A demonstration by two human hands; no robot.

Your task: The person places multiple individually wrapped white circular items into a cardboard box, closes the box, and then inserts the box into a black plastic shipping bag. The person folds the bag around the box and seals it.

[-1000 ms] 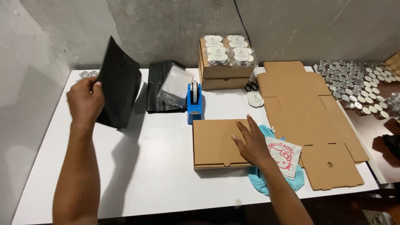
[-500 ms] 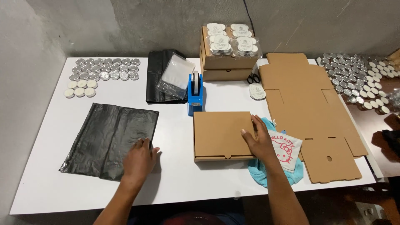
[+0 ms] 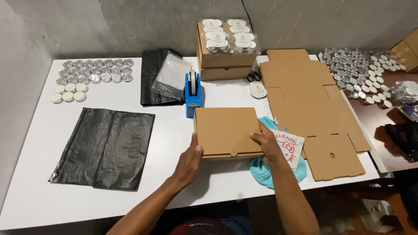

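We are gripping the closed cardboard box on the white bench, left hand and right hand with fingers curled on its sides, black plastic bag lying flat nearby.

Blue cloth largely hidden under closed cardboard box and right hand. Box contents not visible. Stacked boxes cut off by right edge. Dark object at right edge unidentifiable. Black bag stack partly covered by clear pouches.
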